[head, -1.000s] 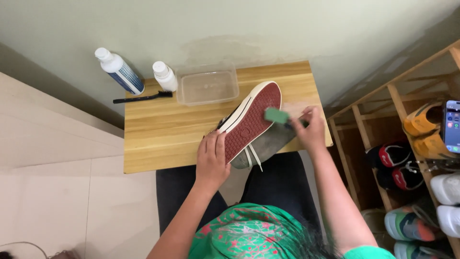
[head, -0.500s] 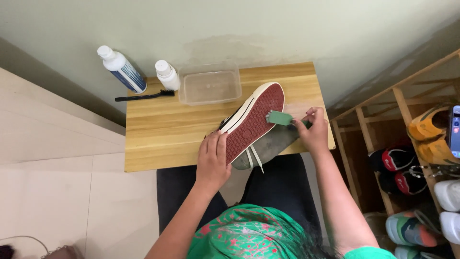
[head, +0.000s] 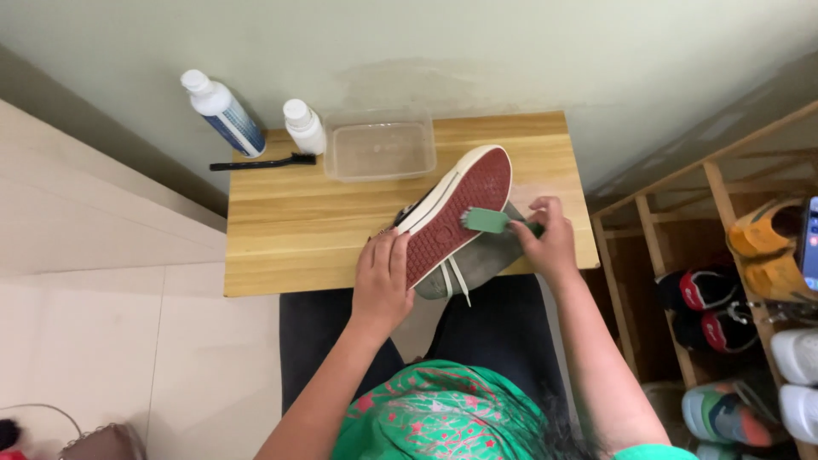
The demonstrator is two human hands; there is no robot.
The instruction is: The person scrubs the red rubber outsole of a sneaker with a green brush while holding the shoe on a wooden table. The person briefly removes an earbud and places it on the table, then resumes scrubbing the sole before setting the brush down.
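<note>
The right hand (head: 552,243) is closed around a green-handled brush (head: 494,222), whose head is pressed on the red rubber sole of a sneaker (head: 456,213). The sneaker's heel end is clasped by the left hand (head: 383,281), sole up, on a small wooden table (head: 298,230). Behind are noted a clear plastic tub (head: 379,149), two white bottles (head: 223,113) and a black brush (head: 253,162).

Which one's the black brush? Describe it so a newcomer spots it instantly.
On the wooden table, look at the far left corner by the wall. The black brush lies flat before two white bottles, left of the clear tub. It is thin, dark, unheld.
</note>
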